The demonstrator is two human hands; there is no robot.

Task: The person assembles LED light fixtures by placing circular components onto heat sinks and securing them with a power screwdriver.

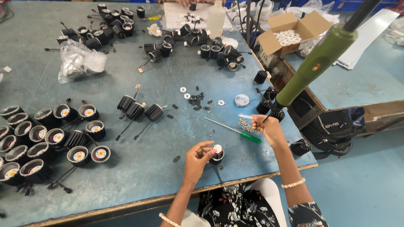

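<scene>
Left of the fingers, finned black lamp housings (50,141) stand crowded on the blue tabletop (168,80). Between the fingers lies a green-handled screwdriver (234,130). Beyond them sit loose black screws (197,101) and a clear plastic bag (78,61). Far off to their right, an open cardboard box (290,31) holds white rings.

A worn grey-blue worktable (176,71) adjoins a second bench (370,80) over pale blue floor (362,185).

table (176,75): showing matt, scuffed grey-blue paint | lamp housing (217,154): looking like ribbed matt black metal | screwdriver (240,131): showing glossy green plastic handle, bright metal shaft | box (294,29): looking like plain cardboard
</scene>
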